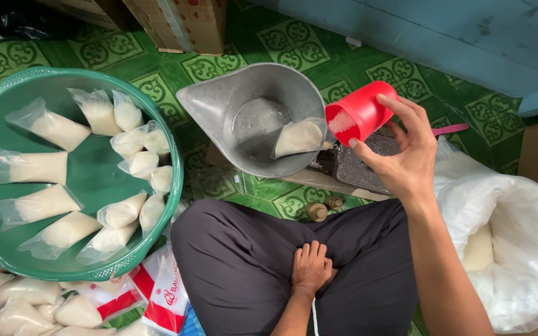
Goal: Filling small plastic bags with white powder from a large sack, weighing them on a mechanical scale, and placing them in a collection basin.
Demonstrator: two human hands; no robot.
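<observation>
Red plastic cup point(361, 112) tipped on its side at the rim of the metal scale pan point(219, 102).
White grains show in the cup's mouth; the right hand point(406, 155) wraps thumb and fingers around it. Inside the pan, just beside the cup, lies a small filled bag point(299, 137). Well left of the pan, a green basin point(88, 174) holds many such bags. Below the pan, the left hand point(311, 267) rests loosely curled and empty on the dark trouser leg point(244, 261).

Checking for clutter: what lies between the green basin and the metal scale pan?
In the head view, only bare green patterned floor separates the green basin from the metal scale pan.
</observation>
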